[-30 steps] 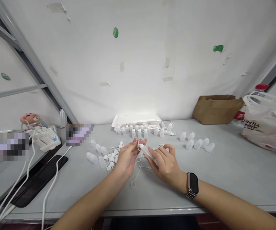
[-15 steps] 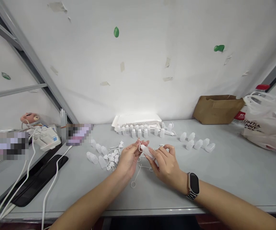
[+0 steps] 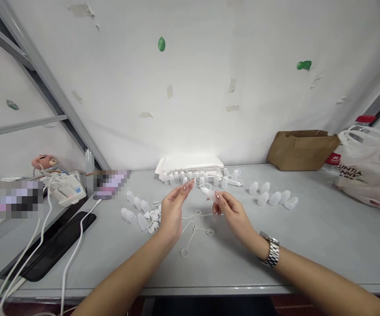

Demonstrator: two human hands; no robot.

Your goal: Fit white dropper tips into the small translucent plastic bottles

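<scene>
1 R hand [image 3: 234, 215], w/ metal watch [image 3: 271, 255] at wrist: thumb & fingers closed on 1 sm. white btl. [image 3: 211, 193], held tilted above tabletop [image 3: 291, 254], nozzle twd. L hand. 1 L hand [image 3: 171, 213]: thumb & forefinger tips nearly tog., just beside nozzle; can't tell from where I stand if they grip anything. Loose ring-ended straps [image 3: 190, 239], several, flat on table betw. forearms. Caps [image 3: 155, 215], 1 pile, partly behind L hand. Spare btls., L grp. [image 3: 142, 222], beside caps; R grp. [image 3: 262, 199], past R hand. Rear btls. [image 3: 225, 182], capped, some upright, by white packet [image 3: 193, 163] near wall. 1 brown box [image 3: 302, 151], rear R, nr. plastic bag [image 3: 367, 175].
</scene>
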